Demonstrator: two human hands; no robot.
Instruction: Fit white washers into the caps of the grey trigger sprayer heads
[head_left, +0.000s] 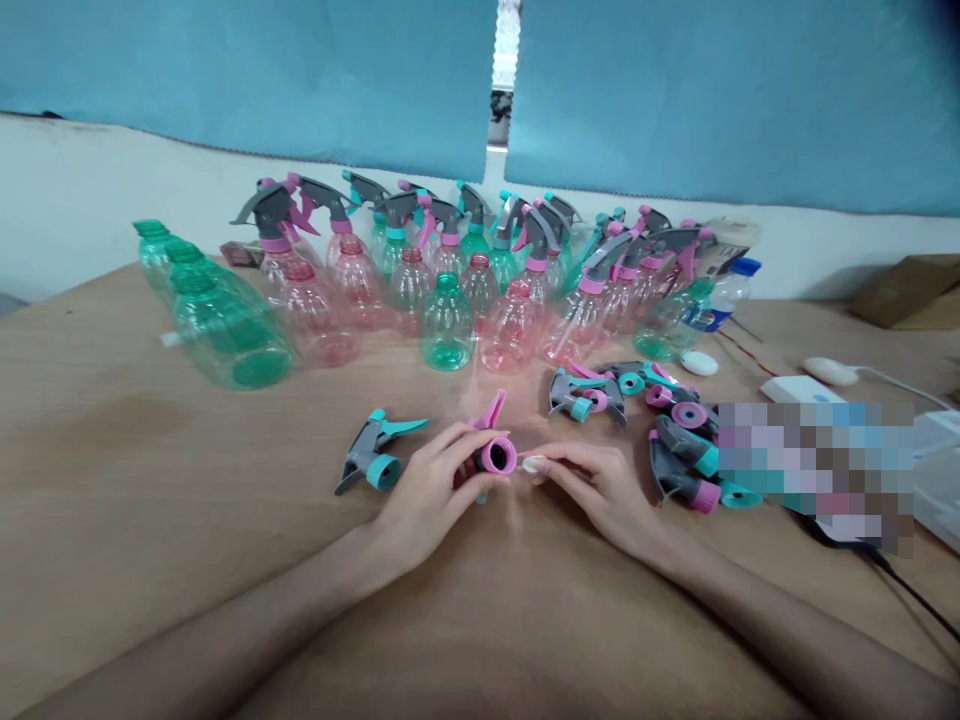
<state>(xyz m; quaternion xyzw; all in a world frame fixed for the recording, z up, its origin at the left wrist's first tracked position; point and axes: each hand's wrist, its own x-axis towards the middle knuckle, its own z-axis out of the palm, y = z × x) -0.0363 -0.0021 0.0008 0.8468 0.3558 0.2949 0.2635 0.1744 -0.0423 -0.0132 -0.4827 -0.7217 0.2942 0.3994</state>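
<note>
Left hand (pixel 421 492) grasping pink sprayer (pixel 497 456); right hand (pixel 609 492) pinching white disc (pixel 533 464) just beside its collar (pixel 512 459), both above bench (pixel 150 530). Disc possibly slipping, small fingertip hold being cause; left hand, if drifting outward, possibly knocking teal sprayer (pixel 369 455) lying near.

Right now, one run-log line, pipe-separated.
left hand: holds pink-collared trigger sprayer head | right hand: pinches small white round piece | piece position: beside sprayer head

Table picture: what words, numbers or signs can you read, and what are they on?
None can be read.
Blue-capped bottle: its blue label is too blurred.
Pale packet behind: too blurred to tell.
White box: any marking is too small.
Held spray top, green bottles: no writing I can make out.
</note>
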